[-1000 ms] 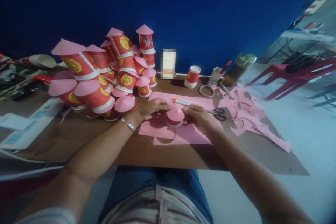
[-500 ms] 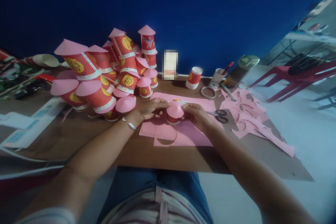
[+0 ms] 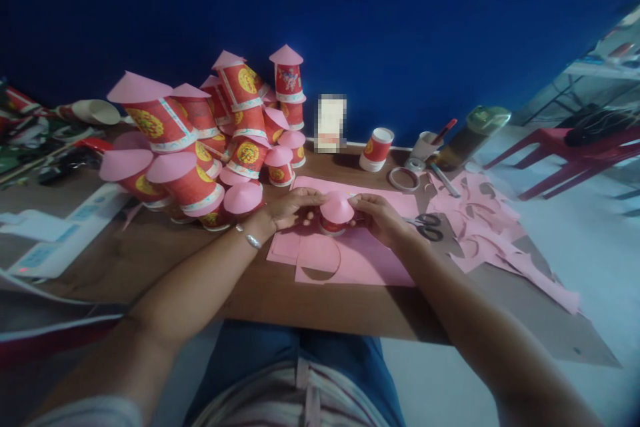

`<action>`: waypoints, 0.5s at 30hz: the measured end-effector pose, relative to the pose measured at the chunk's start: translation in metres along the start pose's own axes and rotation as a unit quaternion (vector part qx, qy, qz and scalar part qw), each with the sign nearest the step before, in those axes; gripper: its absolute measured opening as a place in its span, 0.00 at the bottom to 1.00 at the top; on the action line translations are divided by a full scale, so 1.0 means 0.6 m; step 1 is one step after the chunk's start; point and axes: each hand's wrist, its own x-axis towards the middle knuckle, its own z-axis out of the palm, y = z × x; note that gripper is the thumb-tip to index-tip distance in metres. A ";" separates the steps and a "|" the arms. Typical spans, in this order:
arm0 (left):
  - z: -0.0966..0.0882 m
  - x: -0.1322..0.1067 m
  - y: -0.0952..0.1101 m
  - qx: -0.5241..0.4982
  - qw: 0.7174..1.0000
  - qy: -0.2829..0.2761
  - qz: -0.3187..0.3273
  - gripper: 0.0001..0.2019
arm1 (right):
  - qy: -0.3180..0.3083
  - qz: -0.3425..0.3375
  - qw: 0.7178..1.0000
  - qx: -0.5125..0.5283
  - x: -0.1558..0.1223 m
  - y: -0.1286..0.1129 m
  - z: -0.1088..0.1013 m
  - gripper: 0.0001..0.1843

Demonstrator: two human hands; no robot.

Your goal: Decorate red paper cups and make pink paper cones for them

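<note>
A pink paper cone [image 3: 337,207] sits on top of a red paper cup [image 3: 334,227], right in front of me. My left hand [image 3: 296,207] pinches the cone's left edge between thumb and fingers. On the opposite side, my right hand [image 3: 379,215] grips the right edge the same way. Beneath the cup lie pink paper sheets [image 3: 370,260], one with a circle outline on it. Scissors [image 3: 428,227] rest just beyond my right wrist, partly hidden by it. How the cone is fixed to the cup is hidden.
Several red cups with pink cone tops [image 3: 193,183] are piled at the left. Behind the sheets stand another red cup [image 3: 377,147], a tape roll [image 3: 404,179], a white cup with a pen [image 3: 425,147] and a bottle [image 3: 475,137]. Paper scraps [image 3: 480,220] cover the right side; a power strip [image 3: 70,233] lies left.
The view has shifted slightly, so the scene sits a little differently in the picture. Both hands stay at the cone's edges, with hardly any movement.
</note>
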 end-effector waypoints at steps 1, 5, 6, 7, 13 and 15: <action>0.000 0.001 -0.001 -0.001 1.000 0.001 0.001 0.23 | 0.001 0.000 1.000 0.000 0.000 0.000 0.000 0.24; -0.003 0.003 -0.006 -0.014 1.000 0.000 0.002 0.21 | 0.007 0.001 1.000 -0.002 -0.001 -0.002 0.003 0.24; -0.003 0.003 -0.007 -0.019 1.000 -0.002 0.002 0.21 | 0.011 0.002 1.000 -0.002 -0.001 -0.003 0.004 0.24; -0.003 0.004 -0.007 -0.023 1.000 -0.004 0.003 0.20 | 0.015 0.003 1.000 -0.002 -0.001 -0.003 0.005 0.24; -0.001 0.003 -0.006 -0.037 0.999 -0.006 -0.001 0.21 | 0.023 0.004 1.000 -0.001 -0.002 -0.003 0.009 0.23; 0.000 0.002 -0.005 -0.040 0.999 -0.006 -0.002 0.21 | 0.027 0.006 1.000 -0.001 -0.003 -0.004 0.010 0.23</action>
